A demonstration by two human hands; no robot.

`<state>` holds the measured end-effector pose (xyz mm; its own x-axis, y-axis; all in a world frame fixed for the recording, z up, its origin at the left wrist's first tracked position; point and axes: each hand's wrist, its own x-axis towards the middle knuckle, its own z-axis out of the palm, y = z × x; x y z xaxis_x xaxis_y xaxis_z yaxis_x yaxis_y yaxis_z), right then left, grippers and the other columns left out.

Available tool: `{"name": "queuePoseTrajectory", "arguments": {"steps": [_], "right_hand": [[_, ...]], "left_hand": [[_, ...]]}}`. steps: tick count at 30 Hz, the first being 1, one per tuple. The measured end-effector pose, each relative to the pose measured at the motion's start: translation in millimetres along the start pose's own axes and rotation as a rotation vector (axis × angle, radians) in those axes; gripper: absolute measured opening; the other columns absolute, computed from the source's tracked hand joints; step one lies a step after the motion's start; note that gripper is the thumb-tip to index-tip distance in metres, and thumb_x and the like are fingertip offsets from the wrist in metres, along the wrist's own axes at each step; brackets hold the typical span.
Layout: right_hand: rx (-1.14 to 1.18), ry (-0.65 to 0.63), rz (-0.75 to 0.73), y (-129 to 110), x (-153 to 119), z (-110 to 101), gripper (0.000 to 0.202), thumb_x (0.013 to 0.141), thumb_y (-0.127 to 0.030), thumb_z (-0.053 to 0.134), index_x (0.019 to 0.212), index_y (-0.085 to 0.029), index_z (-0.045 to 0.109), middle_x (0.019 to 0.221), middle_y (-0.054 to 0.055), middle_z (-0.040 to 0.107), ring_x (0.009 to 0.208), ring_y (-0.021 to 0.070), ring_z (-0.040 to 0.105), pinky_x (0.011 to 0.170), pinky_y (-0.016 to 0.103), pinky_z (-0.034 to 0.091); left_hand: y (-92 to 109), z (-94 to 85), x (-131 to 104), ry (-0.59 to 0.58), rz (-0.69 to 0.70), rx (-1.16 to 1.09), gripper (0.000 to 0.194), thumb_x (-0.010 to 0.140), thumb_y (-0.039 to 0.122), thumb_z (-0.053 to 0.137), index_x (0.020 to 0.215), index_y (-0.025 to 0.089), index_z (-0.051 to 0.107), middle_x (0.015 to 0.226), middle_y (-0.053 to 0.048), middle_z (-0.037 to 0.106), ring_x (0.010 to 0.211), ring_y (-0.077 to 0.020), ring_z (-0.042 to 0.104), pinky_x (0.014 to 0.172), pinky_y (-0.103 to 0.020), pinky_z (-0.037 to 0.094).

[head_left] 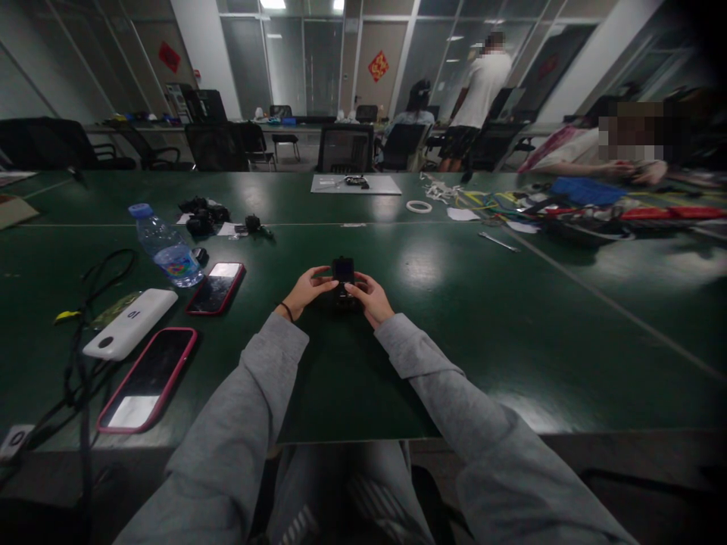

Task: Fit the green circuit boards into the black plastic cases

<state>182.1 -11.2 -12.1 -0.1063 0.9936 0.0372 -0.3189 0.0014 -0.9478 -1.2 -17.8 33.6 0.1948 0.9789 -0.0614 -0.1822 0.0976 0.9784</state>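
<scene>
A small black device with a dark square screen (343, 271) stands upright just above the green table (454, 363), or on it; I cannot tell which. Its left side is gripped by my left hand (308, 291), thumb across the front and fingers at the edge. From the other side my right hand (372, 298) holds the same device, with its thumb on the front below the screen. The fingertips behind the device are hidden. Its exact kind is too small and dark to make out.
To the left are a water bottle (167, 246), two red-cased phones (148, 382) (216, 289), a white power bank (132, 324) and black cables (79, 363). A wrench (498, 242) and a white ring (419, 207) lie to the right. A person sits behind tangled wires at the far right.
</scene>
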Motion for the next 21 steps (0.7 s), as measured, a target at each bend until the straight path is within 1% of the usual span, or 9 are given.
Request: {"name": "queuePoseTrajectory", "arguments": {"steps": [5, 9, 15, 21], "right_hand": [[-0.011, -0.001, -0.009, -0.8, -1.1, 1.0, 0.066, 0.059, -0.039, 0.088, 0.116, -0.022, 0.059, 0.094, 0.003, 0.064, 0.094, 0.0204, 0.063, 0.09, 0.038, 0.05], [-0.041, -0.008, -0.011, 1.2, 0.0, -0.6, 0.067, 0.06, -0.038, 0.087, 0.119, -0.023, 0.058, 0.097, 0.003, 0.064, 0.096, 0.0209, 0.062, 0.09, 0.039, 0.05], [-0.047, 0.004, 0.001, 3.3, 1.4, -2.5, 0.069, 0.06, -0.039, 0.087, 0.12, -0.023, 0.058, 0.099, 0.004, 0.063, 0.099, 0.0217, 0.062, 0.093, 0.04, 0.049], [-0.051, -0.009, -0.004, 1.6, -0.3, -1.0, 0.068, 0.061, -0.04, 0.087, 0.121, -0.023, 0.057, 0.097, 0.003, 0.064, 0.097, 0.0214, 0.062, 0.091, 0.04, 0.049]], "left_hand": [[1.5, 1.5, -0.5, 0.026, -0.026, 0.021, 0.065, 0.071, 0.023, 0.081, 0.127, 0.012, 0.051, 0.114, -0.015, 0.068, 0.105, -0.0227, 0.066, 0.103, -0.046, 0.046], [1.7, 2.1, -0.4, 0.034, -0.01, 0.057, 0.062, 0.072, 0.022, 0.08, 0.126, 0.011, 0.053, 0.115, -0.016, 0.068, 0.107, -0.023, 0.066, 0.104, -0.046, 0.045], [4.5, 3.9, -3.1, 0.039, -0.004, 0.069, 0.064, 0.073, 0.022, 0.079, 0.128, 0.01, 0.05, 0.117, -0.017, 0.067, 0.108, -0.0223, 0.065, 0.105, -0.044, 0.045], [4.3, 4.7, -4.3, 0.044, 0.001, 0.086, 0.066, 0.072, 0.026, 0.081, 0.129, 0.011, 0.05, 0.117, -0.017, 0.066, 0.108, -0.023, 0.065, 0.103, -0.045, 0.046]]}}
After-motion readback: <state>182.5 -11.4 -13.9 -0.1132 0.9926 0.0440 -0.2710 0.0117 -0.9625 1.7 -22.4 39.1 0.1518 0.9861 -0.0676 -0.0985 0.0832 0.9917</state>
